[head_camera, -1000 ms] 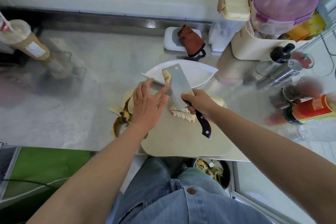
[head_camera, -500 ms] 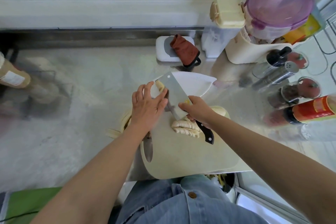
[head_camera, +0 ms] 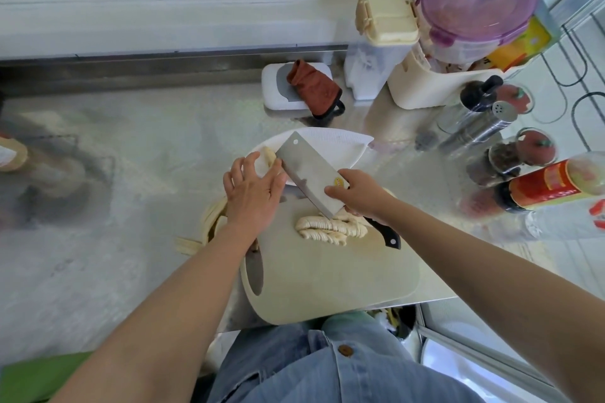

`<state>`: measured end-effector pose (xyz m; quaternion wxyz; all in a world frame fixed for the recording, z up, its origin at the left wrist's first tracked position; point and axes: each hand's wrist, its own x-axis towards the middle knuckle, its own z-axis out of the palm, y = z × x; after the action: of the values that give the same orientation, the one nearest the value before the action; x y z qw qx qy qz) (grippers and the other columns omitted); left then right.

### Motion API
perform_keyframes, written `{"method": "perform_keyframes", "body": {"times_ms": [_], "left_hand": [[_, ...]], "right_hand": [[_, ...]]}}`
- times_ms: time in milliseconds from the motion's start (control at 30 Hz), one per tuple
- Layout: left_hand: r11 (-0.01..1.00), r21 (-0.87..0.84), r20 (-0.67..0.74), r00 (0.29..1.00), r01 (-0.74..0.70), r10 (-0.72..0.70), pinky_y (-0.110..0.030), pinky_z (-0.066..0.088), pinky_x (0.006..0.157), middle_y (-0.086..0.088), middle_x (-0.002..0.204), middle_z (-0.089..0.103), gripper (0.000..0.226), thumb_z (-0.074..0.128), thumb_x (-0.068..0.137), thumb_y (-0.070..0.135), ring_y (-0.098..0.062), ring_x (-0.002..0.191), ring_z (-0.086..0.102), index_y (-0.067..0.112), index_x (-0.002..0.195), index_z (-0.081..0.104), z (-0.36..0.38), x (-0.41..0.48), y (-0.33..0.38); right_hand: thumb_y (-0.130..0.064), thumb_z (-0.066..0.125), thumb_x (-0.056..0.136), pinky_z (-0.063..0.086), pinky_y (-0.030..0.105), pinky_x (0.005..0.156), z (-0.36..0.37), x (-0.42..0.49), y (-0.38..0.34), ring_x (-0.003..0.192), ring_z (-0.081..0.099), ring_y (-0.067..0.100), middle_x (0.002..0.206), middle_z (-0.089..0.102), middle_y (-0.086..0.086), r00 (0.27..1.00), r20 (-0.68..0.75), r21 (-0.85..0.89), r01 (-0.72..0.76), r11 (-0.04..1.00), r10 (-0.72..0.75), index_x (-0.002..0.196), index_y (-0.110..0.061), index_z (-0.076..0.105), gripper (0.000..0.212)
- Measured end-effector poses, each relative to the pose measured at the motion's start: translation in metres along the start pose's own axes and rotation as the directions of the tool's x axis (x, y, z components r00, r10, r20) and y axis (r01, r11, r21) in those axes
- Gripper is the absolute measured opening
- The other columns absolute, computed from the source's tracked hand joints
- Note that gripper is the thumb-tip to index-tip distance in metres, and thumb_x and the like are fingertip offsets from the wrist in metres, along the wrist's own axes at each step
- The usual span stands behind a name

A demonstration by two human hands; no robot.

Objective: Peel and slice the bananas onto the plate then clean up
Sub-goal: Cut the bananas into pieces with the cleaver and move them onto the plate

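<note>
My right hand [head_camera: 360,195] grips a steel cleaver [head_camera: 309,172] by its black handle, the blade tilted over the white plate [head_camera: 340,149]. Banana slices [head_camera: 268,155] lie on the plate's left side, right at the blade's far end. My left hand [head_camera: 253,188] hovers with fingers spread beside the blade, its thumb touching the flat of it. More sliced banana [head_camera: 329,227] lies in rows on the beige cutting board [head_camera: 330,281]. Banana peels [head_camera: 209,227] rest left of the board, partly hidden by my left arm.
A small knife [head_camera: 254,268] lies at the board's left edge. A white box with a brown cloth [head_camera: 312,88] stands behind the plate. Jars, shakers and a red bottle [head_camera: 553,181] crowd the right side. A bin [head_camera: 399,317] sits below the counter edge.
The view has shifted so the board and hands sit lower in frame. The cleaver stays tilted over the plate, with the left hand still against the blade.
</note>
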<state>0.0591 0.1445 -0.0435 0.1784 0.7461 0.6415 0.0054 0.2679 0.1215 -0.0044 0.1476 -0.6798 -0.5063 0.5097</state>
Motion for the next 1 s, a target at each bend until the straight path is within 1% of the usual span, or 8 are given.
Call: {"method": "perform_keyframes", "body": {"times_ms": [133,333,533,600,667,767,867,1000], "left_hand": [[1.0,0.005,-0.065,0.998,-0.007,0.007,-0.044,0.016,0.107,-0.007,0.146,0.029,0.04,0.025,0.101,0.041,-0.028,0.134,0.017,0.036,0.131,0.052,-0.002,-0.001,0.0],[0.986,0.129,-0.181,0.976,-0.102,0.124,-0.045,0.028,0.1,-0.009,0.132,0.046,0.035,0.041,0.097,0.038,-0.03,0.123,0.036,0.028,0.123,0.063,0.0,-0.007,0.003],[0.994,0.072,-0.221,0.971,-0.077,0.091,-0.041,0.029,0.099,-0.009,0.123,0.05,0.029,0.051,0.093,0.034,-0.028,0.12,0.039,0.021,0.108,0.072,0.0,-0.01,0.011],[0.997,0.046,-0.263,0.962,-0.068,0.078,-0.041,0.032,0.096,-0.009,0.119,0.051,0.024,0.055,0.091,0.03,-0.027,0.116,0.041,0.018,0.103,0.073,-0.001,-0.013,0.013],[0.998,0.035,-0.317,0.946,-0.056,0.064,-0.04,0.035,0.093,-0.009,0.113,0.052,0.02,0.059,0.089,0.027,-0.027,0.111,0.042,0.017,0.1,0.073,-0.001,-0.019,0.015],[1.0,0.027,-0.332,0.943,0.003,0.007,-0.038,0.037,0.089,-0.008,0.109,0.052,0.019,0.059,0.09,0.028,-0.026,0.105,0.042,0.018,0.1,0.071,0.001,-0.033,0.021],[1.0,0.015,-0.339,0.941,0.021,-0.015,-0.037,0.039,0.082,-0.008,0.102,0.054,0.015,0.061,0.087,0.025,-0.027,0.098,0.045,0.017,0.097,0.07,0.006,-0.051,0.029],[0.993,-0.121,-0.22,0.975,0.005,-0.032,-0.034,0.047,0.076,-0.007,0.103,0.058,0.02,0.062,0.089,0.025,-0.022,0.092,0.052,0.013,0.105,0.065,0.021,-0.081,0.042]], "right_hand": [[-0.027,0.058,0.088,0.038,0.033,0.06,-0.008,0.004,0.002,0.06,0.047,0.019,0.076,0.058,0.011,0.996,-0.076,-0.153,0.036,0.988,-0.048,0.095,0.002,0.058,0.029],[-0.022,0.057,0.089,0.026,0.027,0.051,-0.011,0.003,0.001,0.055,0.034,0.016,0.061,0.04,0.003,0.991,-0.094,-0.277,0.067,0.958,-0.097,0.065,-0.012,0.037,0.033],[-0.025,0.058,0.089,0.034,0.034,0.056,-0.02,-0.001,0.007,0.057,0.04,0.021,0.07,0.048,0.014,0.989,-0.124,-0.159,0.066,0.985,-0.086,0.083,0.004,0.05,0.031],[-0.023,0.058,0.089,0.039,0.033,0.058,-0.025,-0.008,0.014,0.058,0.046,0.018,0.073,0.056,0.012,0.985,-0.125,-0.122,0.1,0.987,-0.116,0.091,0.002,0.058,0.024],[-0.021,0.058,0.09,0.039,0.03,0.056,-0.031,-0.018,0.024,0.056,0.046,0.014,0.068,0.054,0.003,0.982,-0.123,-0.114,0.129,0.985,-0.143,0.088,-0.004,0.059,0.017],[-0.022,0.06,0.09,0.034,0.029,0.055,-0.043,-0.035,0.045,0.054,0.038,0.013,0.062,0.044,0.0,0.978,-0.105,-0.161,0.161,0.974,-0.179,0.077,-0.003,0.05,0.025],[-0.02,0.061,0.09,0.03,0.02,0.052,-0.056,-0.057,0.068,0.051,0.035,0.006,0.059,0.042,-0.004,0.973,-0.065,-0.243,0.202,0.949,-0.223,0.072,-0.012,0.048,0.024],[-0.02,0.063,0.089,0.032,0.029,0.056,-0.067,-0.079,0.099,0.055,0.042,0.014,0.06,0.047,0.0,0.959,-0.009,-0.403,0.257,0.879,-0.285,0.076,-0.009,0.052,0.02]]}}
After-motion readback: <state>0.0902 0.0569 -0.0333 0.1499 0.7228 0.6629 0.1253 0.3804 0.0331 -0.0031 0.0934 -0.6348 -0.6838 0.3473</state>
